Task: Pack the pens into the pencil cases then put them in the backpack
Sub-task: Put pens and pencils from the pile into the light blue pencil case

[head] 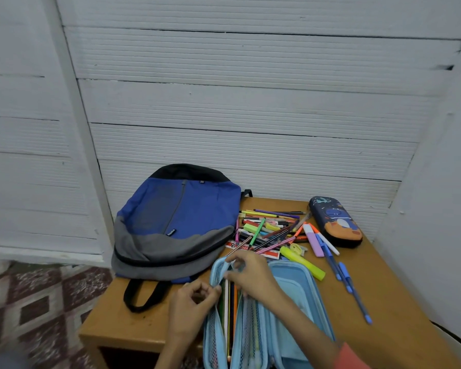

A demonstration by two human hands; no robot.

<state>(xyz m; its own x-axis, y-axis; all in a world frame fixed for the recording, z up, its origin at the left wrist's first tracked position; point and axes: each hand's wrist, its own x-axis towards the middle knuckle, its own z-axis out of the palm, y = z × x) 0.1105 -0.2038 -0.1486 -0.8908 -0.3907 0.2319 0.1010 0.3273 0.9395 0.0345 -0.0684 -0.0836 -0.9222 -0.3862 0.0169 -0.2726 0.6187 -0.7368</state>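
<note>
1. At the near edge of the wooden table (399,302), a light blue pencil case (290,294) lies spread open, mesh pockets showing, with several pencils and pens (230,302) lined up inside its left half.
2. The left hand (192,302) sits at the case's left rim, fingers curled and pinching that edge.
3. The right hand (253,275) reaches across from the right, an orange-pink sleeve (351,358) behind it, fingertips pinching the far end of the same case.
4. Just beyond the hands there's a loose pile of pens (269,230), felt-tips and markers of many colours criss-crossed on the tabletop.
5. A yellow highlighter (302,263) lies beside the case's far right corner, and a purple highlighter (313,241) sits a little farther off.
6. To the right, blue pens (349,286) lie strung out toward the near side.
7. At the far right is a dark pencil case (336,222) with a space print, zipped, set apart from the pile.
8. On the far left, the blue and grey backpack (181,217) lies flat, overhanging the table's left edge, its black strap (141,296) looped on the wood.
9. As for the room, a white ribbed-panel wall (250,102) rises right behind the table, and a patterned red and white floor (37,302) shows at the near left.
</note>
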